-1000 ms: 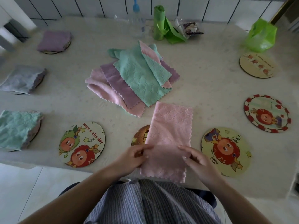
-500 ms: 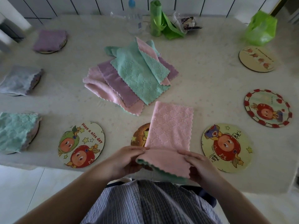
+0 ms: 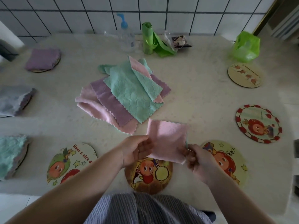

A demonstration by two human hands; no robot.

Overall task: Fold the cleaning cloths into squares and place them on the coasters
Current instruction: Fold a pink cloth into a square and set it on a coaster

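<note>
Fleecy pink cloth [image 3: 166, 139], folded square; left hand [image 3: 135, 151] and right hand [image 3: 197, 160] pinch its scalloped edges.

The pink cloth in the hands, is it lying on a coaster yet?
No, both hands hold the pink cloth lifted above the orange coaster.

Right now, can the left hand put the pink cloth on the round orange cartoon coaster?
Probably yes: the left hand holds the folded pink cloth just above that round orange cartoon coaster, which is bare.
</note>
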